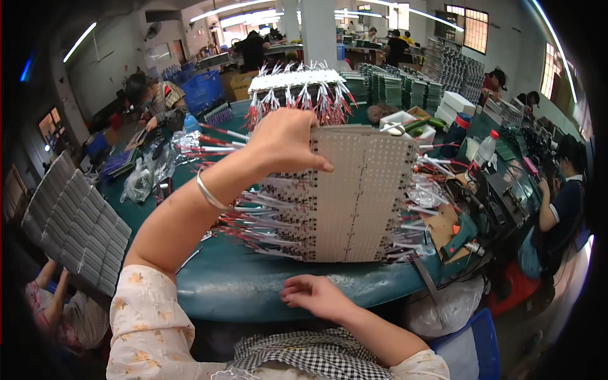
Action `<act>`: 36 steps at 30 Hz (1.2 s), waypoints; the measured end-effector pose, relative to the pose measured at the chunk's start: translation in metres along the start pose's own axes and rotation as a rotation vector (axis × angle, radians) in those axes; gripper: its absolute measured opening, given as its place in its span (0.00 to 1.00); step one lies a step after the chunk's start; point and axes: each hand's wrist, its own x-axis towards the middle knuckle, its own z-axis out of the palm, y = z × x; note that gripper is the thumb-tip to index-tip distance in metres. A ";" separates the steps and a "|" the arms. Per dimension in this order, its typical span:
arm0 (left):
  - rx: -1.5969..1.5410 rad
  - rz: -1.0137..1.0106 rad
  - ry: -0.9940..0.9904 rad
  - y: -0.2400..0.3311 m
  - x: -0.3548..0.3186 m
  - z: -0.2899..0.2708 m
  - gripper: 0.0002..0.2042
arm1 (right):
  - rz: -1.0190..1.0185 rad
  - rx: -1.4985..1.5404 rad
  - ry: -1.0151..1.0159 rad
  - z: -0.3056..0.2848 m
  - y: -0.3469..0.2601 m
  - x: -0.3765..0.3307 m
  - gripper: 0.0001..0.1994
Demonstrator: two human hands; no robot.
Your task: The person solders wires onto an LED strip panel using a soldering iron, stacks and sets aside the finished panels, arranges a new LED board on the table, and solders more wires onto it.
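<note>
L hand (285, 140) raised, arm bent at elbow w/ a silver bangle (209, 193) on the wrist, fingers clamped over the top-left edge of a stack of beige LED strip boards (354, 196) w/ red-white wire tails, lying mid teal table (234, 285). R hand (313, 296) rests at the table's near edge, fingers loosely curled, holding nothing. White boxes (459, 102) far right; clear bottle, red cap (486, 149) beside them.

The stack of circuit boards (354, 196) is pale beige with dark dotted rows, and red and white wires (266, 218) bristle from its edges. It lies on a teal table (253, 285). At the table's right edge a green drill (460, 235) lies on brown cardboard (443, 225), and the person's sleeve (149, 329) is cream with small orange flowers.
</note>
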 end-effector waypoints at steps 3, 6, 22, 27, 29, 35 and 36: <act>-0.054 0.042 0.042 -0.015 -0.026 0.002 0.27 | -0.912 -0.826 0.159 0.014 -0.076 -0.026 0.23; 0.027 0.245 0.075 -0.011 -0.042 -0.001 0.27 | -1.106 -1.303 0.720 -0.012 -0.143 -0.036 0.33; -0.206 0.131 -0.052 -0.030 -0.044 -0.003 0.25 | -0.855 -1.270 1.065 -0.058 -0.182 0.016 0.41; -0.608 -0.099 -0.029 -0.035 -0.036 -0.005 0.21 | -0.907 -1.278 1.074 -0.064 -0.174 0.026 0.44; -0.842 -0.182 -0.003 -0.032 -0.025 -0.004 0.24 | -0.909 -1.301 1.010 -0.067 -0.170 0.029 0.43; -1.242 -0.295 0.083 -0.028 -0.010 -0.005 0.27 | -0.913 -1.369 0.964 -0.066 -0.168 0.043 0.44; -1.299 -0.262 0.089 -0.032 -0.011 -0.004 0.26 | -0.893 -1.391 0.958 -0.065 -0.167 0.041 0.44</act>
